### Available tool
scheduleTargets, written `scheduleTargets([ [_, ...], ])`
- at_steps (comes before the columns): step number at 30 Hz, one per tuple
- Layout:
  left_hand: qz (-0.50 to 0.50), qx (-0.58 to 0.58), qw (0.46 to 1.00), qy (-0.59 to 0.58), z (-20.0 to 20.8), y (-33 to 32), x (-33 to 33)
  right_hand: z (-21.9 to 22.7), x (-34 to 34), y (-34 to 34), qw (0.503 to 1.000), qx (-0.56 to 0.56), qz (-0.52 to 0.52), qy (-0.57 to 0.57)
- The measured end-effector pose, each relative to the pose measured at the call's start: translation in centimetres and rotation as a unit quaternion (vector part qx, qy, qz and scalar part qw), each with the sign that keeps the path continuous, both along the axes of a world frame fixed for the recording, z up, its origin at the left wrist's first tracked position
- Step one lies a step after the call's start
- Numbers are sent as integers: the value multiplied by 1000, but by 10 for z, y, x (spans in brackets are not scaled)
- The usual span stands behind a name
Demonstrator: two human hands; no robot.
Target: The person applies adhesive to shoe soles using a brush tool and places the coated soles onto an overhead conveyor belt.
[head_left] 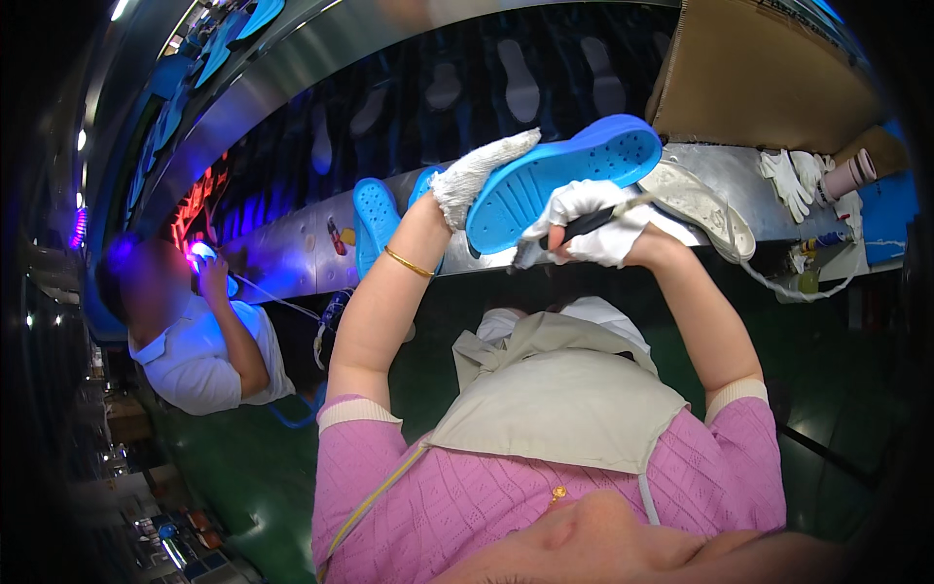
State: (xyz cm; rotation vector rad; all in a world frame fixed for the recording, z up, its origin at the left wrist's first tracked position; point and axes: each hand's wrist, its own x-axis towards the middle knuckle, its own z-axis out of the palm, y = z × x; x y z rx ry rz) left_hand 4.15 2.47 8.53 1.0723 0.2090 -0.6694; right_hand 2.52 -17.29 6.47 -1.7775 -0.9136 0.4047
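A worker in white gloves holds a blue sole (576,173) up in front of the bench edge, its patterned face toward the camera. The sole is bright blue, rounded at both ends, with a raised rim tinged violet along the upper right; small holes dot its right end and long grooves run across its left. The left hand (479,178) grips the left end, fingers straight and pressed together along the upper edge; the thumb's position cannot be told. The right hand (601,229), just below the sole, has its fingers curled around a dark tool (590,223), a bare fingertip showing through the glove. A pale shoe-shaped form (696,209) lies beyond the right wrist on the steel bench (302,238), near spare gloves (786,183) and pink rolls (848,175). At left sit blue shoes (374,214) and a small red-and-yellow tool (340,237). Grey sole shapes (522,86) line the dark area behind, with a carton (778,83) at the right. A co-worker (209,365) in a pale shirt, at left, raises a hand beside violet and red lights, above the green floor (229,487).
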Motion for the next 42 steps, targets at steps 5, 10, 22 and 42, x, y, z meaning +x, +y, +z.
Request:
scheduleTargets([
  [5,-70,7,998,-3,-3,-2,7,2,6,-7,981,84,-25,172],
  [10,-74,84,994,-14,-5,-1,7,-6,15,-22,996,-44,-35,66],
  [22,43,-227,972,-36,-32,-2,-5,-4,0,-29,945,219,-100,222],
  [42,156,-342,923,-81,-70,7,-31,6,-12,14,956,163,-95,226],
])
